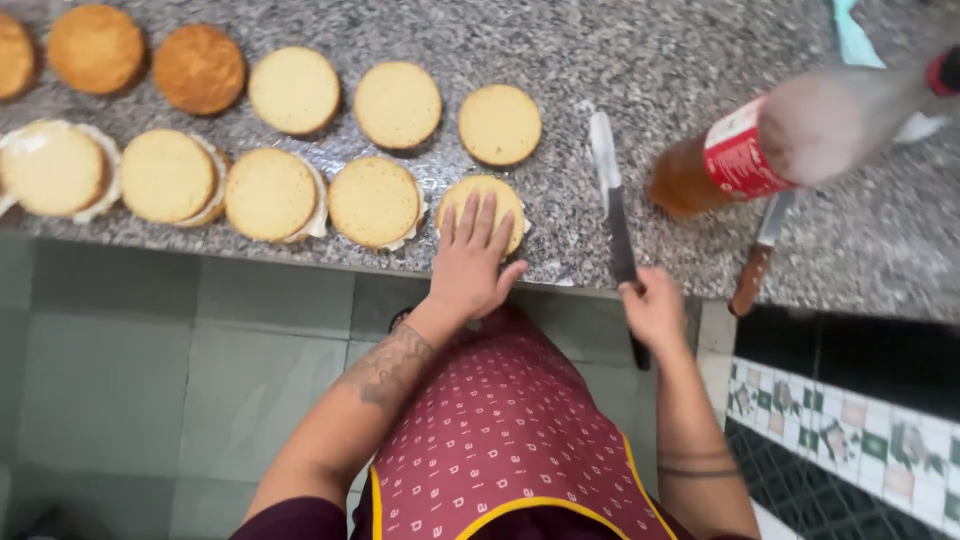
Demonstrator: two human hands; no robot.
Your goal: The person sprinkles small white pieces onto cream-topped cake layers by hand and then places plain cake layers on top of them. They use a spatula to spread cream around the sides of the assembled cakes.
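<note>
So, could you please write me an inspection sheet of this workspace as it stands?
Surface: speckled granite counter, smeared with white near the palette knife.
Job's things: round sponge discs in two rows; the front ones sit on cream. The left hand presses flat on the nearest disc; the right hand grips a palette knife.
Clutter: tilted bottle of amber liquid; wooden-handled knife.
Grippers: bare hands only.
Cables: nothing seen.
Surroundings: grey floor tiles, patterned wall tiles, patterned apron.
</note>
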